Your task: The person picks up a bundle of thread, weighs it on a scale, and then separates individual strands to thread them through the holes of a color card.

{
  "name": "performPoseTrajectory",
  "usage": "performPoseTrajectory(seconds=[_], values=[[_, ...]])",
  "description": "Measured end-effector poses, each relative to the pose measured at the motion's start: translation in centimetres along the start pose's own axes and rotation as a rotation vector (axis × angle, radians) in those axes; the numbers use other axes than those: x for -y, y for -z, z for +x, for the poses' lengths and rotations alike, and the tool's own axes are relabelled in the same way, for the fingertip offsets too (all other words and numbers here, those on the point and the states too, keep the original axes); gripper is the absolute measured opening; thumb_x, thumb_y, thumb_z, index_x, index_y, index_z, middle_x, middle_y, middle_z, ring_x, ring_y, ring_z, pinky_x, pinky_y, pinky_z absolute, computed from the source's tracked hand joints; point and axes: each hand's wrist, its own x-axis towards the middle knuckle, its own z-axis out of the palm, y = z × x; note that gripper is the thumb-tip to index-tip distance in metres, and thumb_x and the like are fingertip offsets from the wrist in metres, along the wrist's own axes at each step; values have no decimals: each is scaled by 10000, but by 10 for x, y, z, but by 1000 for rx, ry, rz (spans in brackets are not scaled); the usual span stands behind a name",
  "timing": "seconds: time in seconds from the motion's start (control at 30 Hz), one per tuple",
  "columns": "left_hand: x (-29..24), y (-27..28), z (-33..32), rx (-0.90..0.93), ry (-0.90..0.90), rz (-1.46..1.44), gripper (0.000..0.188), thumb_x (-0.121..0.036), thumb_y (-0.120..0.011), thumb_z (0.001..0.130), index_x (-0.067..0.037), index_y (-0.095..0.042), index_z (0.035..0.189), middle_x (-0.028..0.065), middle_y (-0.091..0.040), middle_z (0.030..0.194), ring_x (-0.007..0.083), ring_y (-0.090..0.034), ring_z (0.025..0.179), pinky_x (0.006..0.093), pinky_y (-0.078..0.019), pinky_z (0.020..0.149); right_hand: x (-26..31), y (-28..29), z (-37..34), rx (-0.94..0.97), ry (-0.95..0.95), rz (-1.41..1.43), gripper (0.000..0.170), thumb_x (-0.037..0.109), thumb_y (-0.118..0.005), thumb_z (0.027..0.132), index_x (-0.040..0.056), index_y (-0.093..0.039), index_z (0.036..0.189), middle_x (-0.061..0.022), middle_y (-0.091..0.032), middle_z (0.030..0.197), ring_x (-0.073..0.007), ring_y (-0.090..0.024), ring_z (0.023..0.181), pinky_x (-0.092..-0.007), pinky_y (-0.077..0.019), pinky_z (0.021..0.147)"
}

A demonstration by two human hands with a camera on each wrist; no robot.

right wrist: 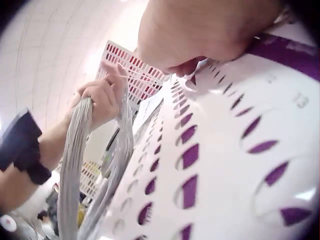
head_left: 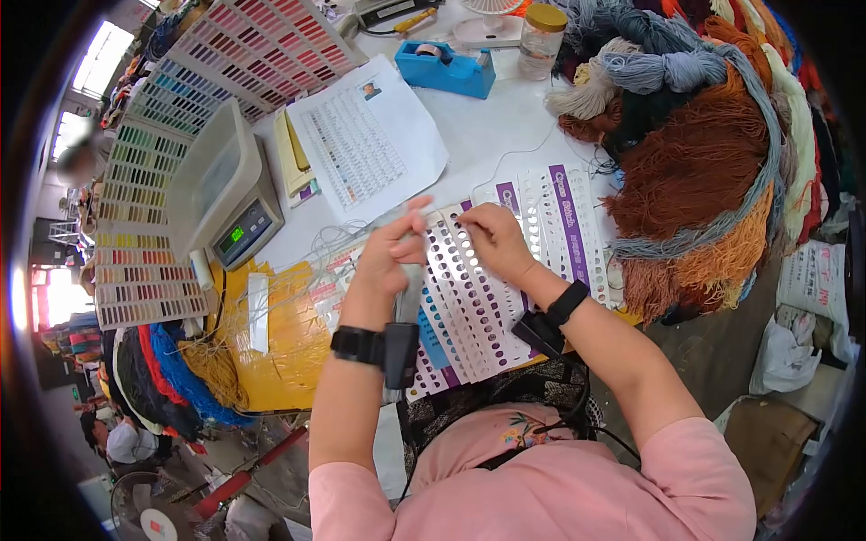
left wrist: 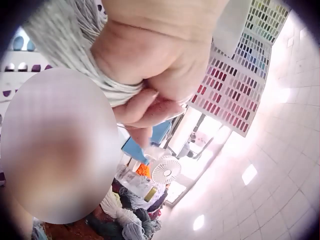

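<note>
1. Left grip (head_left: 390, 255): clamped round a grey skein (right wrist: 75, 165); the skein hangs in two lengths from the hand, above the near part of the counter (head_left: 487, 126).
2. Right grip (head_left: 501, 242): fingertips together, pinching a thin pale strand (right wrist: 142, 78) at the far end of the punched cards (head_left: 458, 298). The strand runs across to the left hand.
3. Punched cards: lying side by side and reaching the counter's near edge, rows of holes running away from the person; purple bands visible.
4. Right edge of counter: a large yarn heap (head_left: 704, 153) in brown, orange and blue-grey.
5. Left edge: a colour chart (head_left: 271, 45) stands upright, with a scale (head_left: 257, 236) just beside it.
6. Toward the far edge: a blue tape dispenser (head_left: 460, 72), a lidded jar (head_left: 541, 50) to its right, and a printed sheet (head_left: 410, 126) nearer the person.
7. Near left corner: yellow packaging (head_left: 289, 361) with loose threads across it.
</note>
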Motion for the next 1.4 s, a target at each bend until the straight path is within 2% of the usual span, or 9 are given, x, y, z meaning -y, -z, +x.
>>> performPoseTrajectory(seconds=[0.1, 0.23, 0.37, 0.43, 0.57, 0.77, 0.9, 1.1, 1.4], values=[[28, -13, 21, -254, 128, 745, 192, -190, -596, 721, -41, -602, 842, 6, -492, 643, 65, -363, 412, 197, -300, 382, 0, -1, 1, -65, -118, 297, 149, 31, -541, 683, 24, -567, 829, -103, -534, 700, -248, -519, 661, -331, -394, 593], [-11, -9, -11, -394, -14, 1099, 309, -349, -590, 717, -51, -625, 792, 26, -536, 693, 95, -414, 485, 192, -347, 450, 4, 6, -2, 133, 70, -242, 383, 188, -611, 632, 51, -514, 976, -94, -513, 829, -256, -487, 803, -354, -356, 711], [-139, 88, -132, -287, -407, 260, 152, -183, -544, 811, -35, -510, 820, -58, -442, 581, -14, -340, 416, 127, -239, 346, 13, 1, -2, 161, 60, -389, 437, 202, -614, 611, 54, -497, 1005, -91, -476, 877, -249, -448, 878, -358, -319, 769], [-178, 165, -202, -563, -645, 43, 120, -126, -512, 825, -9, -519, 849, -62, -422, 564, -6, -313, 401, 119, -225, 346, 16, 1, -2, 176, 55, -407, 435, 202, -613, 614, 55, -496, 1006, -90, -478, 874, -247, -449, 877, -359, -321, 772], [-118, 124, -221, -720, -672, 152, 194, -117, -549, 800, 31, -520, 922, -43, -452, 594, 1, -304, 410, 130, -235, 357, 17, 0, -2, 196, 59, -440, 424, 201, -615, 623, 60, -495, 1004, -90, -481, 889, -250, -449, 880, -359, -321, 775], [18, 15, -155, -357, -298, 14, 253, -159, -474, 851, 5, -502, 1041, 88, -573, 897, 102, -538, 666, 224, -455, 559, 20, 11, -1, 25, 137, -299, 270, 79, -629, 655, 43, -529, 903, -82, -526, 882, -184, -516, 816, -298, -420, 681], [48, -14, -136, -238, -318, 75, 361, -246, -371, 898, 37, -447, 1107, 134, -526, 1050, 208, -577, 832, 333, -491, 692, 89, 11, -19, 362, -435, 317, 100, 104, -558, 783, 9, -560, 751, 33, -495, 592, -15, -442, 538, -160, -369, 486], [59, -19, -138, -47, -232, 162, 380, -263, -373, 896, 29, -449, 1126, 144, -544, 958, 220, -565, 811, 349, -476, 704, 142, -15, -35, 608, -771, 825, 111, 89, -582, 756, -21, -596, 754, -31, -509, 523, -76, -458, 432, -206, -402, 441], [66, -21, -139, -193, -342, 256, 281, -200, -471, 858, 32, -528, 1005, 134, -565, 946, 204, -567, 828, 319, -486, 667, 139, -10, -47, 438, -790, 1034, 79, 29, -548, 758, -21, -592, 716, -105, -570, 940, -99, -551, 540, -188, -389, 427]])
